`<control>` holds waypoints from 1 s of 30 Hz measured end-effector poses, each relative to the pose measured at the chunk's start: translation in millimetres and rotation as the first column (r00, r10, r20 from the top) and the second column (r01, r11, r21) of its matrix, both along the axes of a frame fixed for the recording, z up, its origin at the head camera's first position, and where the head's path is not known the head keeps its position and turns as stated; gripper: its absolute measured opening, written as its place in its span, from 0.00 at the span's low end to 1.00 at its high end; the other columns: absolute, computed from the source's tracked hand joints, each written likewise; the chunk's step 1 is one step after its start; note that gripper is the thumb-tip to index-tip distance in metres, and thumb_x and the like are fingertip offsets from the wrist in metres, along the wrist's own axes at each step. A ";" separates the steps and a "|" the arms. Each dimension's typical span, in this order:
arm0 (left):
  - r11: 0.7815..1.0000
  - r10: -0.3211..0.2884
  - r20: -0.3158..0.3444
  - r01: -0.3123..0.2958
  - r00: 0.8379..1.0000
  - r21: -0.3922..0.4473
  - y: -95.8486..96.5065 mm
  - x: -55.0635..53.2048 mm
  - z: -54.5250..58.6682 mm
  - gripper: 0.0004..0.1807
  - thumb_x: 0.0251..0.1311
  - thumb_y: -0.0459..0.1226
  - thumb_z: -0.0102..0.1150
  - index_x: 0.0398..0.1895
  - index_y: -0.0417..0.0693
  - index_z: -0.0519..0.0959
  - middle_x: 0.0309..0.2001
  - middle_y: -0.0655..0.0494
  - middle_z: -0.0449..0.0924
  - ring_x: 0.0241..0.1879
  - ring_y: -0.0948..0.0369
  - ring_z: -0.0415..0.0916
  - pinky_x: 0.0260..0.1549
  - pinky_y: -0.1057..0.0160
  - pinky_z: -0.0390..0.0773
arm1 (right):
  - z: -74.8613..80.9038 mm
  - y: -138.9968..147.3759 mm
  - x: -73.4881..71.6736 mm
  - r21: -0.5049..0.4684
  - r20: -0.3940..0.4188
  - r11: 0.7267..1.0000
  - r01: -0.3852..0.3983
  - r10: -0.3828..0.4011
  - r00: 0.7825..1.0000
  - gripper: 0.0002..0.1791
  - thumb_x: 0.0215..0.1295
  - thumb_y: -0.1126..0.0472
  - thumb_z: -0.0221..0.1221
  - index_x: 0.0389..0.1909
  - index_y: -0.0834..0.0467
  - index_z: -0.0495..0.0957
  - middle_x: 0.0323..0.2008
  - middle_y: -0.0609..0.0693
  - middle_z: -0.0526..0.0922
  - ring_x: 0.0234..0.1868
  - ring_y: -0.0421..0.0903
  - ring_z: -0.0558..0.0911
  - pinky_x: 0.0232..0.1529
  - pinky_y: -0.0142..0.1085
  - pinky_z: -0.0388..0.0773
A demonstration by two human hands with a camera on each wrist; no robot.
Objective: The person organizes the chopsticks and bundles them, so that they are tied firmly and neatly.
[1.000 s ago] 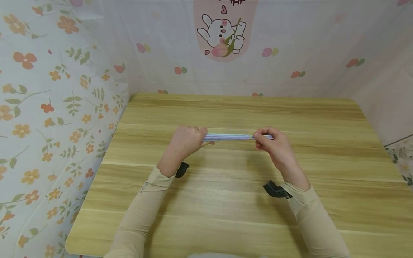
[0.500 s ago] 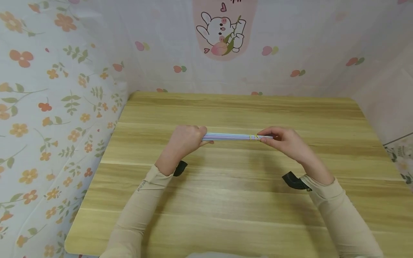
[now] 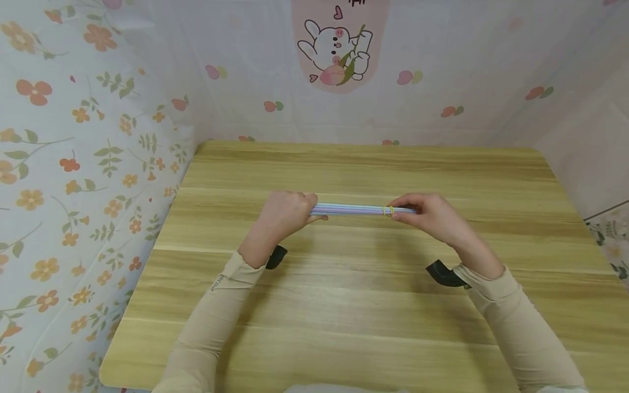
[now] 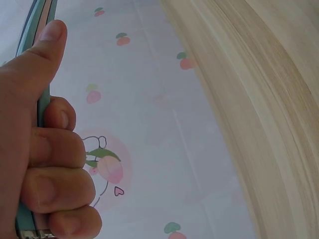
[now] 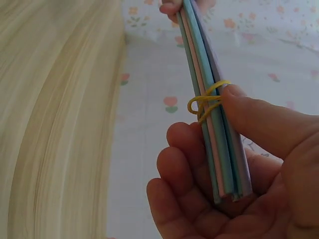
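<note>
Left hand [image 3: 286,213]: fist, fingers curled, thumb laid straight along them.
Right hand [image 3: 426,215]: palm cupped, thumb pressing towards fingertips.
Forearms: angled inward, sleeved.

A bundle of pastel straws [image 3: 351,209] lies level above the middle of the wooden table [image 3: 354,305], running from 9 o'clock to 3 o'clock. The left hand [image 3: 285,214] grips its 9 o'clock end in a fist, while the right hand [image 3: 427,215] pinches the 3 o'clock end just beside a yellow rubber band [image 3: 386,210]. At 12 o'clock, a rabbit picture [image 3: 336,46] marks the cloth backdrop.
</note>
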State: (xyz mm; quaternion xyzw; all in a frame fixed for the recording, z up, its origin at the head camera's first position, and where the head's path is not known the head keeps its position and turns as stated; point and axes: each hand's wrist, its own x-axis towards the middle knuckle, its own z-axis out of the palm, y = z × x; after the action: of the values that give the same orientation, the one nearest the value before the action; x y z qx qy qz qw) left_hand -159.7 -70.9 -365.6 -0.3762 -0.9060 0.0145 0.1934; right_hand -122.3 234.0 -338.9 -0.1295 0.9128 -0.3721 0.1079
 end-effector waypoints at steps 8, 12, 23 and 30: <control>1.000 -0.013 -0.026 0.013 1.000 0.007 1.9 0.9 -0.2 0.26 0.54 0.60 0.58 0.20 0.48 0.71 0.13 0.62 0.57 0.12 0.66 0.51 0.12 0.69 0.49 | -2.9 -10.6 -0.2 -0.021 -0.016 1.000 0.021 -0.022 1.000 0.16 0.63 0.55 0.62 0.49 0.59 0.82 0.45 0.56 0.84 0.37 0.40 0.80 0.38 0.29 0.76; 1.000 -0.015 -0.036 0.015 0.999 0.019 1.7 1.2 -0.3 0.26 0.53 0.60 0.59 0.20 0.48 0.71 0.12 0.61 0.61 0.12 0.66 0.52 0.12 0.69 0.50 | -3.6 -14.5 0.3 -0.020 -0.065 1.000 0.005 -0.007 0.998 0.15 0.62 0.58 0.63 0.48 0.59 0.83 0.40 0.54 0.84 0.32 0.39 0.77 0.34 0.29 0.74; 1.000 -0.015 -0.027 0.015 1.000 0.013 4.2 1.8 3.0 0.25 0.53 0.60 0.60 0.20 0.48 0.72 0.12 0.60 0.63 0.12 0.66 0.53 0.11 0.69 0.51 | -9.7 -21.1 1.7 0.030 -0.202 0.999 -0.026 0.031 0.979 0.22 0.56 0.57 0.67 0.54 0.55 0.80 0.31 0.49 0.82 0.25 0.42 0.66 0.26 0.31 0.64; 0.999 -0.032 -0.056 0.033 0.998 0.027 2.2 0.0 2.3 0.26 0.54 0.59 0.59 0.19 0.47 0.71 0.12 0.60 0.63 0.12 0.66 0.53 0.12 0.69 0.52 | -6.7 -18.2 1.1 0.053 -0.209 0.996 -0.066 0.076 0.975 0.26 0.58 0.57 0.66 0.58 0.57 0.76 0.41 0.54 0.84 0.31 0.44 0.75 0.31 0.33 0.71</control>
State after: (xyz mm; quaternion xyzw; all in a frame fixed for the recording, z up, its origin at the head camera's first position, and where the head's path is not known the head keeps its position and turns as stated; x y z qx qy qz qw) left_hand -159.6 -68.7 -363.2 -0.3875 -0.8942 0.0094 0.2240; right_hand -121.2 215.7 -345.7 -0.1982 0.9221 -0.3312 0.0266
